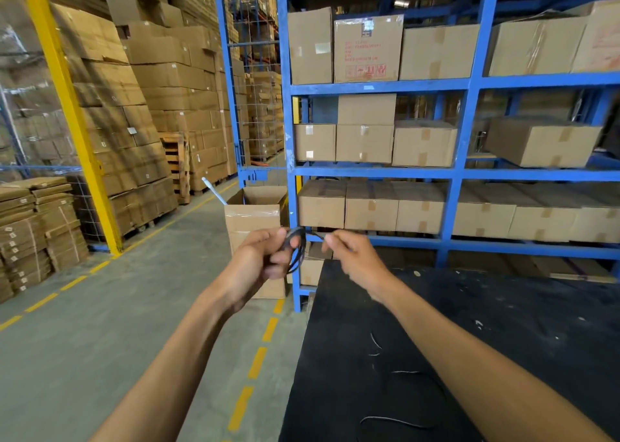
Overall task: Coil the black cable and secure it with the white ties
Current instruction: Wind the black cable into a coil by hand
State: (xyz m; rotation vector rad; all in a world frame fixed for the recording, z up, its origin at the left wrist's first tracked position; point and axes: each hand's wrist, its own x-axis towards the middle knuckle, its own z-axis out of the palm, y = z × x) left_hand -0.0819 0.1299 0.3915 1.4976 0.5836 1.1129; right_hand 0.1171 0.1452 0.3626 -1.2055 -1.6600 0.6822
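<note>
1. Left hand [265, 257]: fingers curled round coiled black cable [298, 250], held up in mid-air.
2. Right hand [352, 257]: pinching cable strand.
3. Open carton [255, 220] on floor: white rod [214, 191] protruding.

Blue shelving [466, 132] of cardboard boxes [367, 50] — grey floor [141, 300] with dashed yellow lines [258, 361].

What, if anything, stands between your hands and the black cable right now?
Nothing visible does: the left hand already holds the coiled black cable, and the right hand pinches its strand beside the coil.
</note>
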